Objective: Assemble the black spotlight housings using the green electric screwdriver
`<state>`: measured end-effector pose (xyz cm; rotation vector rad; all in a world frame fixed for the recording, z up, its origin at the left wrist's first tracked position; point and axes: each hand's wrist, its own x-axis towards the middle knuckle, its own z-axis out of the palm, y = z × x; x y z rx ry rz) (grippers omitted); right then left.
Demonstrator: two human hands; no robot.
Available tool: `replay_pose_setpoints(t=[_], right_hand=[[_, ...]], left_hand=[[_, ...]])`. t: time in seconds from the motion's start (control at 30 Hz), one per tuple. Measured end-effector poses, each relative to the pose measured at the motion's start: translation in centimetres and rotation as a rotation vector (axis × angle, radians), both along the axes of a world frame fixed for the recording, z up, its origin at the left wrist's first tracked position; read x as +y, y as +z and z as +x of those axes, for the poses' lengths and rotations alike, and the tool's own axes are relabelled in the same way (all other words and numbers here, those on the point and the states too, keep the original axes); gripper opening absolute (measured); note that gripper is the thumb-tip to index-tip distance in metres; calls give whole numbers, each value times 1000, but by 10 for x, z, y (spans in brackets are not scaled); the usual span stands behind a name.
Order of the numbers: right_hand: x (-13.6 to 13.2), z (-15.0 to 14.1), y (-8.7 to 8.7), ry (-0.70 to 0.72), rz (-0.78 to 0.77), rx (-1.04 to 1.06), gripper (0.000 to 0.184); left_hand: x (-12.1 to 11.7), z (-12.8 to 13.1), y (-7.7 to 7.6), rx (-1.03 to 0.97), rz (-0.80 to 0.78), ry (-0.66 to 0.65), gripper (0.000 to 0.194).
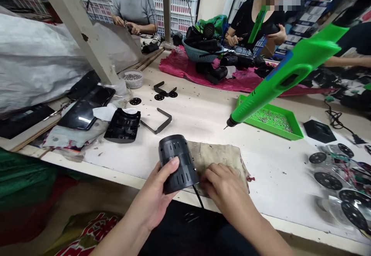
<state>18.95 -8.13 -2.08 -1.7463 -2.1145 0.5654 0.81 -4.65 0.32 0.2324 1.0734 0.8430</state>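
My left hand (160, 184), at the lower centre of the frame, is clamped around a black slotted cylinder (178, 165), thumb across its front. The cylinder tilts, its upper end leaning left, above the near edge of a white worktable (199, 113). A black cable (198, 196) runs down from near its lower end. Just to its right, my right hand (222, 182) lies on a folded beige cloth (228, 153), fingers curled and close together; I cannot tell whether they pinch anything.

Left of centre, I see an open black half shell (123, 126), two angular U-shaped brackets (158, 129) and small black discs (135, 101). A clear tub (133, 80) of small metal parts stands behind them, and a dark glossy panel (87, 107) lies farther left.

A bright green power screwdriver (278, 80) slants down from the upper right, its tip above the table and well apart from both my hands. Beyond it sits a green tray (295, 132) of small metal parts. At the right edge are clear, round pieces with black discs and coloured wires (348, 175).

Across the table, a blue basket (199, 55) heaped with black parts stands on a pink sheet (176, 68). Two people (135, 9) (249, 22) handle dark items at the top.
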Motion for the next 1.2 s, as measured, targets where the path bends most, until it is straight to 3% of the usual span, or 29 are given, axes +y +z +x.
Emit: replay_pose_setpoints(t=[0.27, 0.5, 0.6, 0.73, 1.0, 1.1, 1.2], right_hand=[[0, -4, -5, -31, -13, 1, 15], [-4, 2, 29, -153, 90, 518, 14], [4, 11, 41, -145, 112, 573, 10], [29, 13, 53, -40, 259, 338, 5], [56, -9, 78, 304, 373, -571, 11], [56, -8, 88, 423, 385, -695, 15], [50, 2, 91, 484, 374, -624, 17]], left_hand=[[-2, 0, -2, -50, 42, -26, 39], [-5, 14, 0, -5, 145, -76, 50], [-6, 26, 2, -3, 171, -126, 54], [-6, 40, 5, -14, 237, -183, 59], [2, 50, 9, 79, 242, -274, 57], [3, 49, 8, 85, 247, -293, 56], [3, 49, 5, 46, 231, -289, 57]])
